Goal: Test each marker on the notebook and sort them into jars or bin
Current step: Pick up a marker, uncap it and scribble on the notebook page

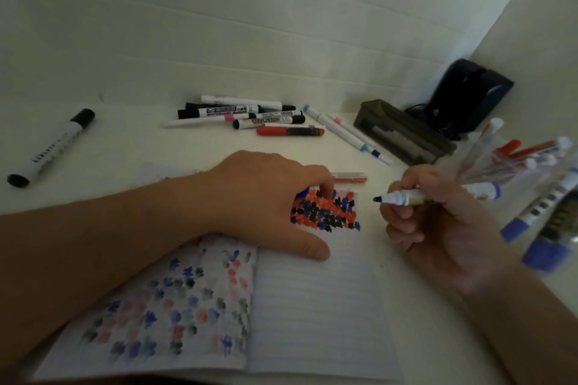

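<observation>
Head view: your left hand (pixel 266 197) presses the notebook (pixel 312 306) flat, fingers relaxed; your right hand (pixel 438 228) fingers clamp an uncapped marker (pixel 406 198).

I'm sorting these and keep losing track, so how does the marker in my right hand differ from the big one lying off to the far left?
The marker in your right hand is uncapped, its dark tip bared; the marker at far left wears its black cap. Yours has purple trim; the other's ends are black. Yours is held above the notebook, pointing left; the other lies untouched on the table, slanted. Both have white barrels.
</observation>
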